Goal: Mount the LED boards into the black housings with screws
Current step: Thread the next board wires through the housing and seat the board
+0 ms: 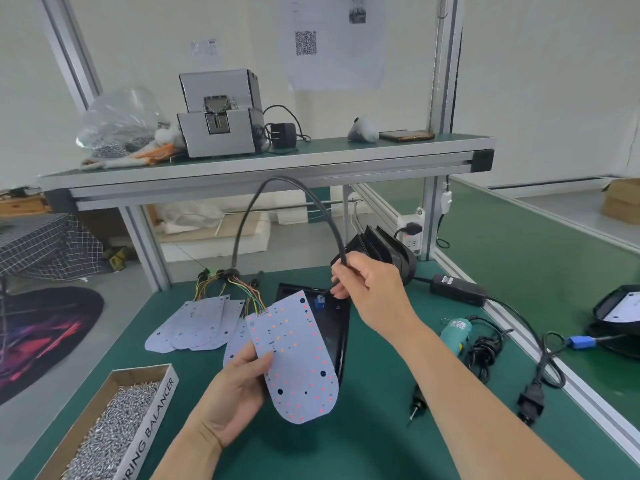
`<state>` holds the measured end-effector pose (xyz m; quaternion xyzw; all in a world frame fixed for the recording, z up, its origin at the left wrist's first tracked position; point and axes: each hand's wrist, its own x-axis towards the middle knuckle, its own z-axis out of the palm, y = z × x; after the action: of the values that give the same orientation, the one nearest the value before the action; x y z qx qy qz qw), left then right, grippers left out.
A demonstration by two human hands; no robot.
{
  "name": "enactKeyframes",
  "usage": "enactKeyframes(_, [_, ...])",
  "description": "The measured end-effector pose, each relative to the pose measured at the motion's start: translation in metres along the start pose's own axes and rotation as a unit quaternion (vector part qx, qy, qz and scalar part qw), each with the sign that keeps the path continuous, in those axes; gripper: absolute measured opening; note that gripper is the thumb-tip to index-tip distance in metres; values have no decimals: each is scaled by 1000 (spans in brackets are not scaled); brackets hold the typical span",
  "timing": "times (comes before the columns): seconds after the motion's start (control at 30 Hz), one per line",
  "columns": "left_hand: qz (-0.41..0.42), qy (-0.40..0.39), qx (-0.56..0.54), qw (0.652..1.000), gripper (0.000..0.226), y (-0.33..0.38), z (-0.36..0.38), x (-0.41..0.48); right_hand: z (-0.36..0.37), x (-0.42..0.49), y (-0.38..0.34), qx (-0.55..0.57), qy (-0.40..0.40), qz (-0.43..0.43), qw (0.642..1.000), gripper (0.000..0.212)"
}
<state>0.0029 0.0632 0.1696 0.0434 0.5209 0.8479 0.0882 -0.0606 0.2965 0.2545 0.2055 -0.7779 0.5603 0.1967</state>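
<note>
With left grip [235, 393] pinching the lit LED board [294, 358] over the black housing [341, 323] on the bench [381, 427] and right grip [367, 285] holding the black cable [284, 178], route cable clear, then seat board flat.

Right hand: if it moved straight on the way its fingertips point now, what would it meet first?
Probably the blue connector beside the lit LED board, just ahead of the right hand; depth is unclear.

Bright, even daylight; soft shadows under the shelf [263, 161]; its posts bow with wide-angle distortion; focus slightly soft throughout.
</note>
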Motion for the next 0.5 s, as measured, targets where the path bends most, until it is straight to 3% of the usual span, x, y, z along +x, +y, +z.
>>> enactKeyframes(0.17, [6,-15,-47,999,42,2,3,-6,8,-13,8,20,-43,4,999,21])
enactKeyframes(0.23, [6,-25,-51,998,43,6,7,-8,7,-14,14,-75,-41,-58,995,19])
enactKeyframes(0.3, [6,-22,-43,999,42,9,11,-9,8,-13,16,-229,1,-174,958,9])
enactKeyframes(0.33, [7,-18,-46,999,41,10,12,-9,9,-12,17,-252,15,-183,950,20])
enactKeyframes(0.37, [9,-14,-54,998,41,11,13,-9,8,-10,17,-221,1,-159,962,43])
enactKeyframes(0.43, [7,-11,-78,997,41,14,15,-9,3,-7,14,-19,-71,-29,997,72])
enactKeyframes(0.47, [4,-10,-88,996,41,15,16,-9,1,-6,12,126,-100,56,985,69])
enactKeyframes(0.5, [3,-8,-95,995,42,16,17,-9,0,-5,13,254,-117,131,951,58])
